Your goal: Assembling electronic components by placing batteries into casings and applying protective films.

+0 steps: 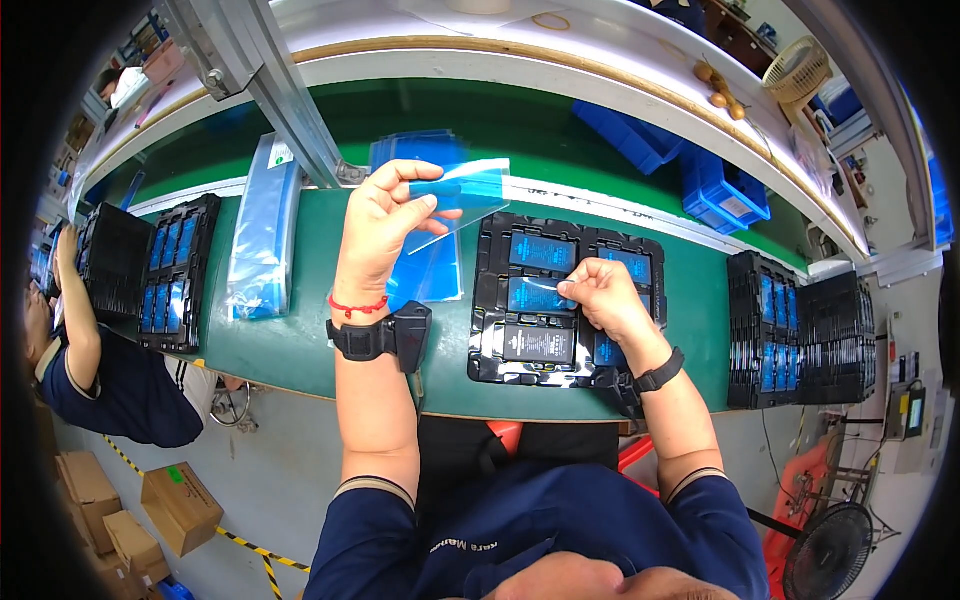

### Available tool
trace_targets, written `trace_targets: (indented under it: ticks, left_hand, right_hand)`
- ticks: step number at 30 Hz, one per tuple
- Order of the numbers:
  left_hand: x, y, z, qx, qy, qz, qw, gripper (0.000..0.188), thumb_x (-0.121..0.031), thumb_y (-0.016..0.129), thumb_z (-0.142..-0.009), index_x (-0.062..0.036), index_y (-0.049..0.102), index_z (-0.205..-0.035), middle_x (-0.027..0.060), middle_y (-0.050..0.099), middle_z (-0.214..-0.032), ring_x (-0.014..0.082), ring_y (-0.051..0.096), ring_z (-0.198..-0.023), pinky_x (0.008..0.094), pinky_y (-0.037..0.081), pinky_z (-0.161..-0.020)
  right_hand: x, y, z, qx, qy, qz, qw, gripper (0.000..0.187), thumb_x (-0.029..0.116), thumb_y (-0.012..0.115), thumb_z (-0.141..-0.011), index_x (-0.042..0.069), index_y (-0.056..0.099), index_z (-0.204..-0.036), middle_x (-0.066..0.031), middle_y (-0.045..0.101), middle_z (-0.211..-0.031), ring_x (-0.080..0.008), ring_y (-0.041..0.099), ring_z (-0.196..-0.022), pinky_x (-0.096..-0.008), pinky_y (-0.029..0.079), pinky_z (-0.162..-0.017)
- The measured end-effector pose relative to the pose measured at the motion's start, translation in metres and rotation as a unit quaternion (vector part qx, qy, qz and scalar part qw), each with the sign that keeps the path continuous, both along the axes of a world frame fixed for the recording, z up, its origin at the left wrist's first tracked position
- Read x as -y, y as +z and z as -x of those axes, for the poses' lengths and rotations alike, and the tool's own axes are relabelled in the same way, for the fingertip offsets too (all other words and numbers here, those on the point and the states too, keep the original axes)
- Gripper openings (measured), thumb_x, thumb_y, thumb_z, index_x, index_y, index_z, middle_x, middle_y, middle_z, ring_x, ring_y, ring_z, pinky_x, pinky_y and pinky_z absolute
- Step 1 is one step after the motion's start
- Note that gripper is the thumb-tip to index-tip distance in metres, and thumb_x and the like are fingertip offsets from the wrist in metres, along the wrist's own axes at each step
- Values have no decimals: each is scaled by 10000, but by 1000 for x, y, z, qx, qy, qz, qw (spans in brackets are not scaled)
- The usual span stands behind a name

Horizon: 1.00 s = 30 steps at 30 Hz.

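My left hand (pixel 392 215) is raised above the bench, thumb and fingers closed on a clear blue plastic film sheet (pixel 478 190). Below it lies a loose pile of the same blue films (pixel 430 275). To the right, a black plastic tray (pixel 484 345) holds several flat rectangular batteries. Most look blue and glossy, while the near-left battery (pixel 538 344) looks dark grey. My right hand (pixel 606 296) is closed in a pinch at the right end of the middle-left battery (pixel 535 294). A shiny film strip there seems to meet my fingertips; its far edge is hard to make out.
Stacked black trays stand at the right (pixel 765 330) and left (pixel 180 270). Clear plastic sleeves (pixel 265 230) lie left of the films. A metal post (pixel 285 100) and white shelf (pixel 480 65) rise behind, with blue bins (pixel 722 190) beneath. Another person (pixel 120 380) sits far left.
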<state>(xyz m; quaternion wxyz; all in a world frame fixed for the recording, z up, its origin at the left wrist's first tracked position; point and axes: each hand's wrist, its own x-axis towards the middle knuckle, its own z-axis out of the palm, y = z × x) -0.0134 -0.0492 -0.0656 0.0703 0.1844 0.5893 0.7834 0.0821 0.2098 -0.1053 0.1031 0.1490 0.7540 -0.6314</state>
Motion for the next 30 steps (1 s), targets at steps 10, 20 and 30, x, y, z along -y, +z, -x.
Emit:
trace_targets:
  ticks: [10, 20, 30]
  left_hand:
    - [-2, 0, 1, -6, -3, 11, 1000, 273, 9, 578, -804, 48, 521, -1069, 147, 622, -951, 231, 665, -758, 271, 548, -652]
    - [-21, -2, -5, -28, -46, 26, 998, 406, 9, 606, -801, -10, 468, -1182, 76, 522, -1059, 129, 602, -768, 253, 553, -635]
    - [-70, -9, -40, -22, -178, 16, 984, 480, 48, 590, -812, -22, 439, -1262, -8, 555, -883, 53, 536, -799, 195, 457, -705]
  right_hand:
    - [7, -12, -2, -57, 16, -218, 974, 122, 62, 686, -718, 18, 583, -670, -54, 596, -584, -100, 559, -539, -251, 441, -516]
    - [33, 30, -22, -313, -12, -403, 860, 195, 118, 700, -727, 33, 561, -833, -66, 552, -609, -266, 562, -550, -373, 466, -541]
    - [40, 40, -16, -535, -1, -440, 721, 241, 28, 708, -624, 45, 611, -844, -51, 612, -796, -228, 555, -760, -350, 434, -716]
